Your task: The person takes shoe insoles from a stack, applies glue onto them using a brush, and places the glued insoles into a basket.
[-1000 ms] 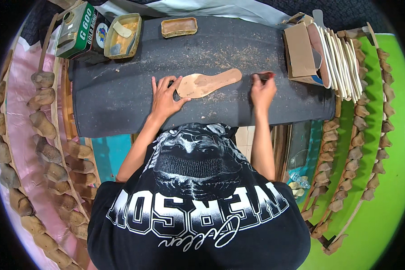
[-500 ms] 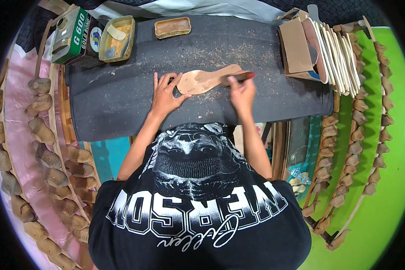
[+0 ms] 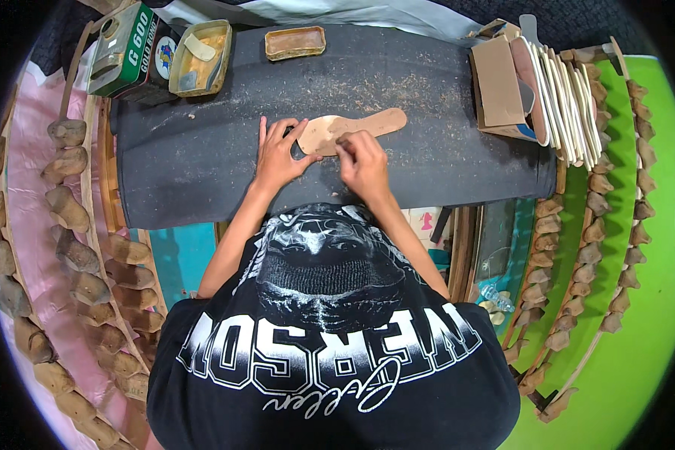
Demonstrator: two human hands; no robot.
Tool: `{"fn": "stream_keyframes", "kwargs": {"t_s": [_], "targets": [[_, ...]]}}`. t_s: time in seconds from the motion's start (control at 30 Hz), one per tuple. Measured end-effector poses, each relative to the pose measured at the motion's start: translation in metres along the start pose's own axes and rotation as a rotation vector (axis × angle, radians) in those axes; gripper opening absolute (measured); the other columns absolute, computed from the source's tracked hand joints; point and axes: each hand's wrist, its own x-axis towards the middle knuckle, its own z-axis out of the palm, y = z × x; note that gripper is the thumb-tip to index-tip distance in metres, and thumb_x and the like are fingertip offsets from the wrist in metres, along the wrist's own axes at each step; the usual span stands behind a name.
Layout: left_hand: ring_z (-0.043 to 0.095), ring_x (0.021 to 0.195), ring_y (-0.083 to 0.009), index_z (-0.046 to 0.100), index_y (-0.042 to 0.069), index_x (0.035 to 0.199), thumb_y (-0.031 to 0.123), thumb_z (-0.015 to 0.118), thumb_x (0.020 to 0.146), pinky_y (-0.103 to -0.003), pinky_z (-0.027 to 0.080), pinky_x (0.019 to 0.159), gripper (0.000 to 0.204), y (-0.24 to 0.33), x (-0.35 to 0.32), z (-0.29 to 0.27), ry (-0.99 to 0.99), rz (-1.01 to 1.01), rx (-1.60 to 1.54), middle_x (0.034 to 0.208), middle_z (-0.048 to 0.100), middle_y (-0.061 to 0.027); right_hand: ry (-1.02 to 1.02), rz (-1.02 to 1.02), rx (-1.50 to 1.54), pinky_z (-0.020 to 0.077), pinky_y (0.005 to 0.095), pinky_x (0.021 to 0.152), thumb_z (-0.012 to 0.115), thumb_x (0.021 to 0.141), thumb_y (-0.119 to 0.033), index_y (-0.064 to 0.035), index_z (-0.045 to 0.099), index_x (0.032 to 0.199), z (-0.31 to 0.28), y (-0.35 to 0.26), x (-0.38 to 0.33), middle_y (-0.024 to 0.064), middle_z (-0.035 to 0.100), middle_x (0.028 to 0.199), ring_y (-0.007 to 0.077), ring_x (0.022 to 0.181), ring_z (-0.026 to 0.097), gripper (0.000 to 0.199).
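Observation:
A tan, sole-shaped insole (image 3: 382,122) lies on the dark cloth of the table, its wide end to the left and its narrow end to the right. My left hand (image 3: 279,156) grips the wide end, with the thumb along the near edge and the fingers at the far edge. Over the insole's near edge, around its middle, my right hand (image 3: 366,163) is closed with bent fingertips against the surface. Whatever those fingers pinch is hidden; no red-handled tool shows. A darker smudge marks the insole beside the right fingertips.
At the back left stand a green metal can (image 3: 116,64) and a yellowish tub (image 3: 219,81) holding flat pieces. A shallow brown tray (image 3: 295,43) lies behind the insole. Pale insoles (image 3: 566,97) lean by a cardboard box (image 3: 496,86). Racks of brown blocks (image 3: 71,210) flank me; shavings dot the cloth.
My right hand has moved left and nearer me, from the narrow end to the insole's middle. The red-handled tool seen in it earlier is out of sight. My left hand keeps its hold.

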Motion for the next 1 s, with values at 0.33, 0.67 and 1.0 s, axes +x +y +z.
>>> {"fn": "stream_keyframes", "kwargs": {"t_s": [0.33,0.67,1.0], "targets": [[0.060,0.129,-0.0282,0.069,0.013,0.141,0.048,0.092,0.072,-0.062,0.016,0.130,0.081,0.001,-0.001,-0.003,-0.005,-0.014,0.005,0.129,0.064,-0.0072,0.106,0.128,-0.162,0.0547,0.0516,0.077,0.068,0.084,0.000,-0.0029,0.064,0.102,-0.033,0.019,0.029,0.0196,0.067,0.096,0.0432,0.090,0.067,0.018],[0.059,0.131,-0.0284,0.067,0.014,0.143,0.044,0.092,0.073,-0.062,0.016,0.130,0.081,-0.001,-0.004,-0.003,0.000,-0.021,-0.027,0.131,0.064,-0.0083,0.137,0.421,0.012,0.0546,0.0394,0.065,0.077,0.095,-0.015,0.0016,0.067,0.104,-0.024,0.043,0.020,0.0130,0.068,0.079,0.0204,0.067,0.066,0.022],[0.058,0.132,-0.0290,0.067,0.016,0.144,0.048,0.092,0.072,-0.062,0.017,0.130,0.083,-0.006,-0.003,0.001,-0.009,-0.015,0.005,0.132,0.064,-0.0091,0.002,-0.007,0.040,0.0516,0.0433,0.067,0.076,0.084,-0.004,-0.0028,0.063,0.093,0.014,-0.021,-0.014,0.0128,0.061,0.083,0.0331,0.074,0.064,0.015]]}}
